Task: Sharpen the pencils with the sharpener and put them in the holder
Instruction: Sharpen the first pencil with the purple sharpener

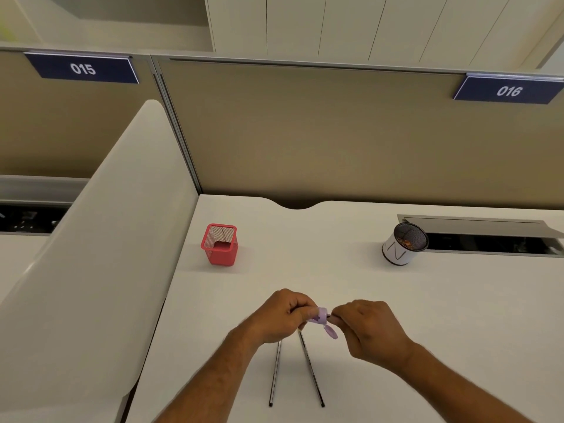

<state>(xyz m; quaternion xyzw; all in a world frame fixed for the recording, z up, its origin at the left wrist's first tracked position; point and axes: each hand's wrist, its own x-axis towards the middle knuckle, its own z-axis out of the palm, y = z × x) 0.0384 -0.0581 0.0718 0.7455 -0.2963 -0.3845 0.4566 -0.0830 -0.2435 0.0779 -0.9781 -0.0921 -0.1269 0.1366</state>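
Both hands meet over the near middle of the desk [351, 270], working a small lilac sharpener [323, 316]. The left hand [282, 315] has its fingers curled shut around the sharpener body, while the right hand [370, 331] pinches something short and dark at the sharpener's mouth; it may be a pencil end, but it is too small to tell. A lilac flap hangs open under the sharpener. I judge the step to be sharpening, or readying the sharpener for it. Next, a pencil must be lined up straight with the hole and twisted. Two pencils lie on the desk below the hands, the left pencil [275, 374] and the right pencil [311, 367], apart and splayed. Two holders stand farther back: a red holder [219, 245] at left, seemingly empty, and a white holder [403, 244] at right with something inside
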